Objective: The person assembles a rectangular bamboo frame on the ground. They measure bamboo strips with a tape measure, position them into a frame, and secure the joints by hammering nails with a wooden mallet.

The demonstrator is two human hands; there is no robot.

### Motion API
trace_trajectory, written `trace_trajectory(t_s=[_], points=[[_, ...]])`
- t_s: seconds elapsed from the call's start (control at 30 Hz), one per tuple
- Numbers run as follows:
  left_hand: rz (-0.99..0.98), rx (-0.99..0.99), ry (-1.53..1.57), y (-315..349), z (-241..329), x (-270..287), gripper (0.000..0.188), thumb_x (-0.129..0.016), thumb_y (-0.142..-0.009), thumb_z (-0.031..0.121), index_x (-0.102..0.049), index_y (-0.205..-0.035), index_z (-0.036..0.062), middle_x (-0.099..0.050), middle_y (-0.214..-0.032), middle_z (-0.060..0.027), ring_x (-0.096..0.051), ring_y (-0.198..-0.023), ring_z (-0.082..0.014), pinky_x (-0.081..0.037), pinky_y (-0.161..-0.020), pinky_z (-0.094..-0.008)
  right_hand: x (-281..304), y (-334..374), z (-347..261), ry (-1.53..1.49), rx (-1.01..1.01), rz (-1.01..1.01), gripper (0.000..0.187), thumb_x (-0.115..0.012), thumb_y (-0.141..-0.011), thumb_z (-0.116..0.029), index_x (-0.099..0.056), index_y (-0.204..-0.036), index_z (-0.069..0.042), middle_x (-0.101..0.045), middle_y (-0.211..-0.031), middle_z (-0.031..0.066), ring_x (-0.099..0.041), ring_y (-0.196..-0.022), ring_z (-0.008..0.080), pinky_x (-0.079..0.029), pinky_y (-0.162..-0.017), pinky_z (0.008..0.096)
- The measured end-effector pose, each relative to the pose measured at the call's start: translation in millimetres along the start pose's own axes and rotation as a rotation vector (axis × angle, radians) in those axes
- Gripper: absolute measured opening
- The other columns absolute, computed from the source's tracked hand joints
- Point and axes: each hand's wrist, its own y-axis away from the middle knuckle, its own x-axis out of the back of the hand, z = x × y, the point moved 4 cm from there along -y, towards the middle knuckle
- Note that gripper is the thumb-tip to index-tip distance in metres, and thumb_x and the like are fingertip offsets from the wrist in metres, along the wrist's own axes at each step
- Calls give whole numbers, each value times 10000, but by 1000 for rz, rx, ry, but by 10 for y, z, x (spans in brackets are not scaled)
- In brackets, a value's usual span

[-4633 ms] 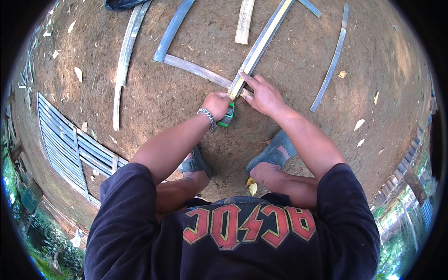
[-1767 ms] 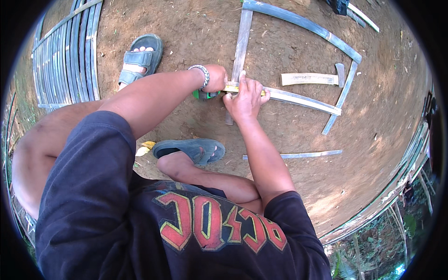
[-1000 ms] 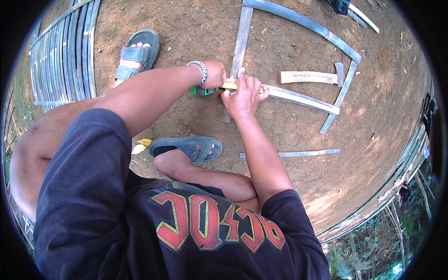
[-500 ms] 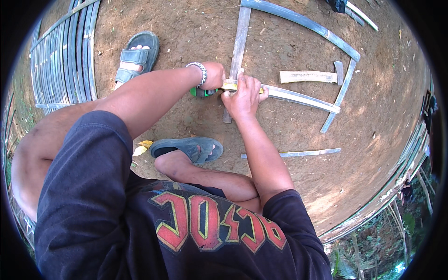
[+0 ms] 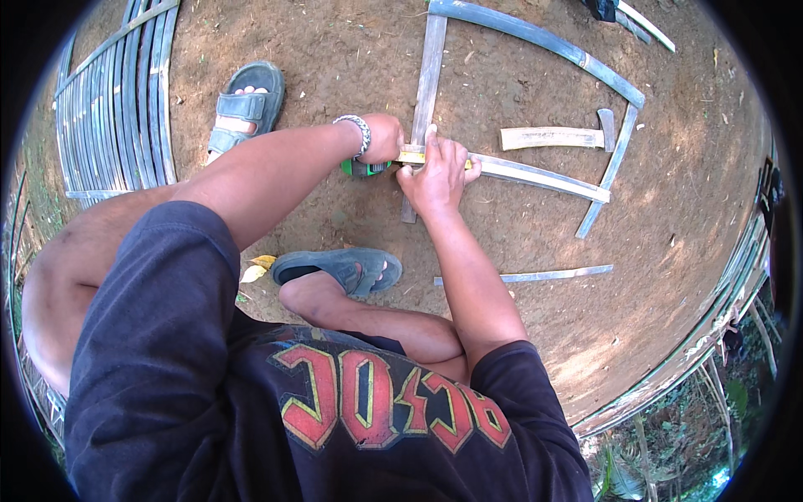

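My left hand [image 5: 382, 138], wearing a braided bracelet, is closed around a green and black tape measure [image 5: 365, 167]. The tape's yellow blade [image 5: 411, 156] runs out to the right along a pale bamboo slat [image 5: 548, 178]. My right hand [image 5: 438, 173] grips blade and slat together, its thumb and fingers closed over them where they cross the left upright slat [image 5: 430, 71]. These slats belong to a four-sided frame lying on the ground, with a dark curved bamboo piece [image 5: 535, 35] at the far side and another slat [image 5: 621, 155] at the right.
A hatchet [image 5: 552, 138] with a pale wooden handle lies inside the frame. One loose slat [image 5: 560, 274] is on the dirt nearer me. A panel of dark bamboo strips [image 5: 117, 117] stands at far left. My sandalled feet [image 5: 343, 269] flank the work; bamboo edging [image 5: 669, 381] curves at right.
Both hands stay at the same place on the slat and tape. Only the view has shifted very slightly.
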Motion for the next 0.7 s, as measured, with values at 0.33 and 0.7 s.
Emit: trace_trajectory(t_s=[0.33, 0.7], points=[[-22, 62, -5, 52, 72, 54, 215, -610, -863, 193, -758, -892, 39, -723, -874, -234, -706, -813, -376, -558, -794, -447, 43, 6, 53, 26, 51, -16, 786, -855, -673, -330, -581, -1370, -90, -557, -1225, 71, -464, -1260, 272, -219, -1104, 624], [17, 41, 48, 59, 51, 56, 183, -599, -842, 185, -695, -793, 38, -665, -691, -192, -634, -650, -339, -523, -694, -451, 248, 196, 350, -196, 166, 90, 755, -864, -733, -251, -560, -1411, -120, -521, -1326, 124, -471, -1308, 321, -301, -1134, 556]])
